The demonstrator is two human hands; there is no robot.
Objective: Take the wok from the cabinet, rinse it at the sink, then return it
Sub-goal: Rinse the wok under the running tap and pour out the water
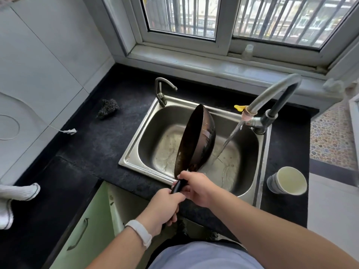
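Observation:
A dark, worn wok (196, 136) is tipped on its edge over the steel sink (134, 150), its open side facing left. Both hands grip its black handle (178, 186) at the sink's front rim: my left hand (165, 205) lower on the handle, my right hand (196, 188) nearer the bowl. Water streams from the large faucet (272, 94) on the right and lands in the basin just right of the wok. A green cabinet door (87, 230) stands open below the counter at the left.
A small second tap (162, 90) stands at the sink's back left. On the black counter lie a steel-wool scrubber (107, 108) and a white plug on a cord (70, 131). A paper cup (287, 183) sits right of the sink, a white cloth (13, 199) at far left.

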